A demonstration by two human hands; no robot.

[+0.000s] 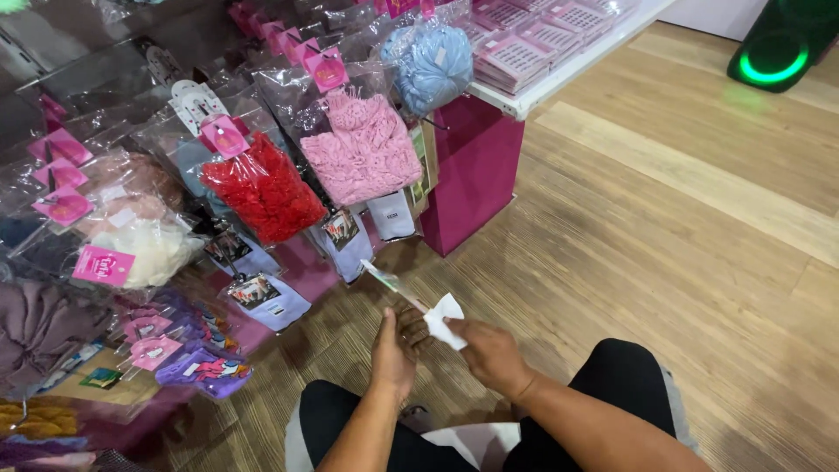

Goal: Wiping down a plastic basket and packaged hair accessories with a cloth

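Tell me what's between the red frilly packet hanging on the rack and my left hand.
In the head view, a flat packet with a picture card hangs below the red frilly packet; past it, bare wood floor reaches the left hand.

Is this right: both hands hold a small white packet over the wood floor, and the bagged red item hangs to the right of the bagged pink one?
Not quite. In the head view the red bagged item hangs left of the pink one, not right. The rest stands: left hand and right hand hold the white packet over the wood floor.
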